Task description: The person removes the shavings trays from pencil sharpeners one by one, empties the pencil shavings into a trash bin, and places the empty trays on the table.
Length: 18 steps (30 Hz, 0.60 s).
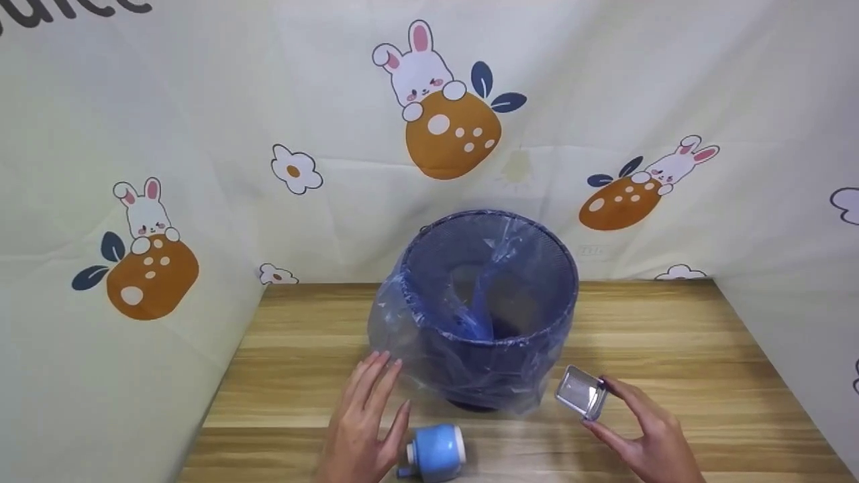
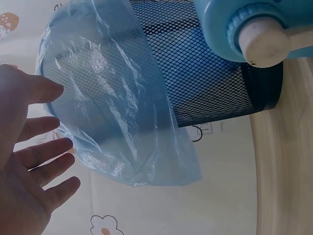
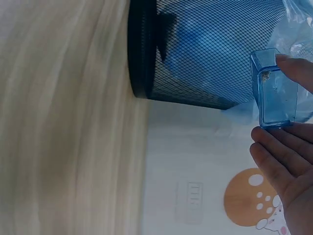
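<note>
My right hand pinches a small clear plastic box between thumb and fingers, just right of the bin. In the right wrist view a few brownish crumbs show near one end of the box. A dark mesh trash bin stands upright, lined with a translucent blue bag folded over its rim. Beside the bin's left front my left hand hovers with fingers spread, holding nothing. Close to its thumb sits a light blue crank pencil sharpener, its pale handle hub visible in the left wrist view.
The wood-grain tabletop meets a pale cloth backdrop printed with rabbits and oranges behind and on both sides. The bin stands near the back middle, and the sharpener lies at the front, left of the box.
</note>
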Tool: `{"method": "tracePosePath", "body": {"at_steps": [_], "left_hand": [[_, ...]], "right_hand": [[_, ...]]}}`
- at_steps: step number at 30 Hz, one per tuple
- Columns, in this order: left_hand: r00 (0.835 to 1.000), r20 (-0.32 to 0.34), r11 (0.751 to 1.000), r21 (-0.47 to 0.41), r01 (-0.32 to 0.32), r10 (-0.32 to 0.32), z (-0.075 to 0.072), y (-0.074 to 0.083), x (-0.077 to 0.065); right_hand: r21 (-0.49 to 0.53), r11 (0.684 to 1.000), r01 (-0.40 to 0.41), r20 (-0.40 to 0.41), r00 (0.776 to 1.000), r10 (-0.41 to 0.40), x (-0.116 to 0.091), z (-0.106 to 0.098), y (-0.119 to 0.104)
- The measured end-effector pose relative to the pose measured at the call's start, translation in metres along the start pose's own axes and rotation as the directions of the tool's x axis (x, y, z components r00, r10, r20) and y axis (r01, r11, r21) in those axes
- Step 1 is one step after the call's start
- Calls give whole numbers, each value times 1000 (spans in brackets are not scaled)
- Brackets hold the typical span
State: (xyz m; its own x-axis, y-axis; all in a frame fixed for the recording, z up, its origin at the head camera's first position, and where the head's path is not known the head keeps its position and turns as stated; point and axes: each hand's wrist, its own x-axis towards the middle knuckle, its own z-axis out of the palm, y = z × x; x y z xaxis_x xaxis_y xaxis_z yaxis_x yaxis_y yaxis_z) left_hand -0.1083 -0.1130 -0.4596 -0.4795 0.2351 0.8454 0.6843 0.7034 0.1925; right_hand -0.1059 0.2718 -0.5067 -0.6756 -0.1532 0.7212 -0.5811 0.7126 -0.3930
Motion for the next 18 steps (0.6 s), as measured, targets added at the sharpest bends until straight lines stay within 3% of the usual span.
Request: {"method": "tracePosePath", "body": {"at_steps": [18], "left_hand": [[996, 37, 996, 33, 80, -81, 1, -20, -14]], "right_hand": [[57, 998, 20, 132, 991, -28, -24, 26, 15]]}}
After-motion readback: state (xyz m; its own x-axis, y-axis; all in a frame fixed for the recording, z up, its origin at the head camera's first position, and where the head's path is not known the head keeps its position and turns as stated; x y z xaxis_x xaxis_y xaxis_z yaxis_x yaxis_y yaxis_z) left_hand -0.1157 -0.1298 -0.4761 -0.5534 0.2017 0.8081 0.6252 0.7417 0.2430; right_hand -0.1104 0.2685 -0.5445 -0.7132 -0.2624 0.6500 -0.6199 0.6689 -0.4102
